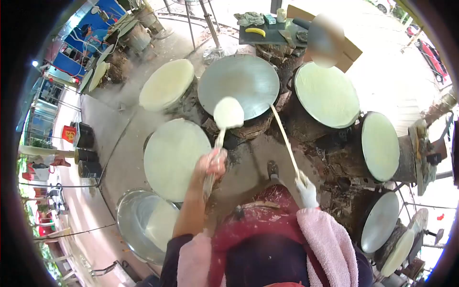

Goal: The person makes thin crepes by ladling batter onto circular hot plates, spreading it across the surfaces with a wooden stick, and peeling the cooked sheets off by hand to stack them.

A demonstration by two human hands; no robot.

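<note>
My left hand (210, 163), bare, is closed around the handle of a ladle (219, 139). White batter (228, 113) fills the ladle's round head, which is held over the near edge of a round grey griddle (239, 86). My right hand (306, 190) wears a white glove and grips a long, thin wooden stick (285, 137). The stick's far end is at the griddle's near right edge; I cannot tell whether it touches. Just left of my left hand lies a round pan covered with a pale sheet (177, 160). A large metal basin (125, 229) below it contains white liquid.
More pale-covered round pans (327, 94) stand around me on dark stove bases, several on the right. A low table (248, 37) at the back carries a banana (255, 32), a cloth and small items. Far left, another person (91, 38) is near steaming pans.
</note>
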